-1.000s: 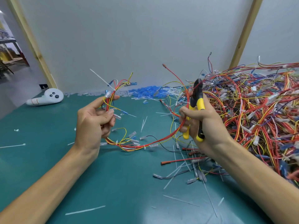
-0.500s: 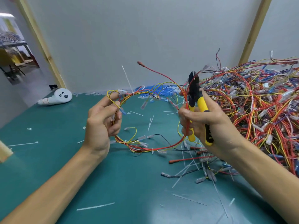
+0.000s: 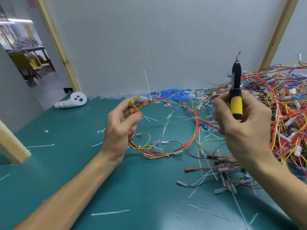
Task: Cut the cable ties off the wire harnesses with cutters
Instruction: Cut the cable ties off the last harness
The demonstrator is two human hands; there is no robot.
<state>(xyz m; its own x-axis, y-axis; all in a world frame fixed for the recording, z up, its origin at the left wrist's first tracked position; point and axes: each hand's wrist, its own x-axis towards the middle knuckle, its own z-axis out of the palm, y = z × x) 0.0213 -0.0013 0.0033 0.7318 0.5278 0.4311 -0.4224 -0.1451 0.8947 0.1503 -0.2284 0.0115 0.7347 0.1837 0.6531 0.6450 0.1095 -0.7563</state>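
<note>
Green mat [image 3: 66, 180] covers the table. White cut strips [image 3: 110, 212] lie scattered on its near part, with a cluster of loose red and black leads [image 3: 221, 170] to the right.

Both forearms reach in from the near edge. The left hand [image 3: 119, 130] has its fingers curled and pinches the upper left of a harness [image 3: 166, 151], a loop of red, yellow and white wires. The loop's lower arc hangs close to the mat; whether it touches is unclear. A cable tie [image 3: 147, 85] binds the top of the loop just beside the left fingertips, its long white tail standing nearly upright.

The right hand [image 3: 245, 135] grips the cutters [image 3: 235, 103] by their yellow-and-black handles, fingers wrapped round. The tool stands upright with its black tip pointing up, well apart from the tie. The tip is blurred, so the set of its blades cannot be told.

Behind the right hand, a big tangled pile of harnesses [image 3: 285, 113] fills the right side. Blue connectors [image 3: 171, 93] lie heaped along the far edge. At far left sits a white controller [image 3: 73, 102]. A pale wall [image 3: 157, 39] closes the back, framed by wooden posts [image 3: 56, 42].
</note>
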